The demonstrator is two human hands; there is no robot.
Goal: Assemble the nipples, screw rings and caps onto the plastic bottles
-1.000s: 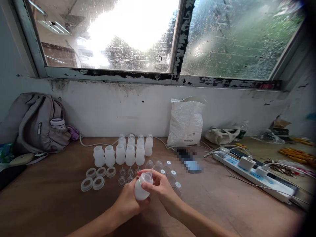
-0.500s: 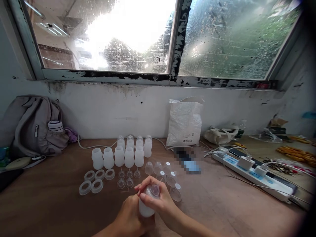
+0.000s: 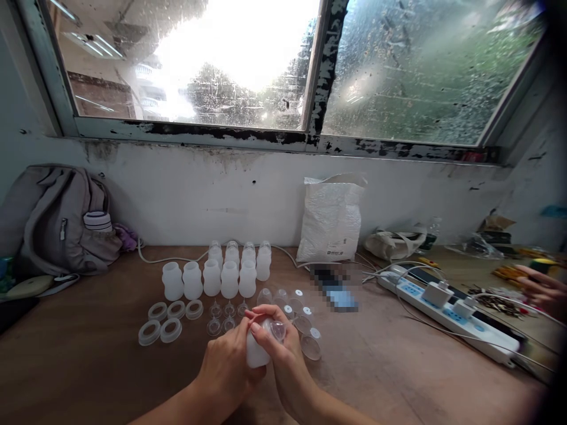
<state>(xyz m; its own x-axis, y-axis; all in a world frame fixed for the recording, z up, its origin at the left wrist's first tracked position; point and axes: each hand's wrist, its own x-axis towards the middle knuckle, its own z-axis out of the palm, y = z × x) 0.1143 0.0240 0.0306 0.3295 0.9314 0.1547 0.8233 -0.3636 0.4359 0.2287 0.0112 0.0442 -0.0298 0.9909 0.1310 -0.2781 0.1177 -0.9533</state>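
Observation:
A translucent white baby bottle (image 3: 256,353) is held tilted between both hands above the table's front. My left hand (image 3: 225,360) is closed around its body. Around its top, my right hand (image 3: 287,357) is closed, with a clear teat or dome (image 3: 278,332) showing between thumb and fingers. Just beyond the hands lie several clear teats (image 3: 214,327), partly hidden by my fingers. Several clear domed caps (image 3: 310,347) lie to the right. To the left are several white collar rings (image 3: 170,330). Open bottles (image 3: 229,282) stand in a row behind, with capped bottles (image 3: 264,262) at the back.
A white pouch (image 3: 331,221) leans on the wall beside a blurred-out phone (image 3: 341,295). At right lies a power strip (image 3: 447,313) with chargers and cables. Another person's hand (image 3: 544,289) is at the right edge. A grey backpack (image 3: 57,224) sits at left.
Both hands have moved slightly up with the bottle, which is tipped more toward the right. Another person's hand has appeared at the right edge. The camera view has shifted a little.

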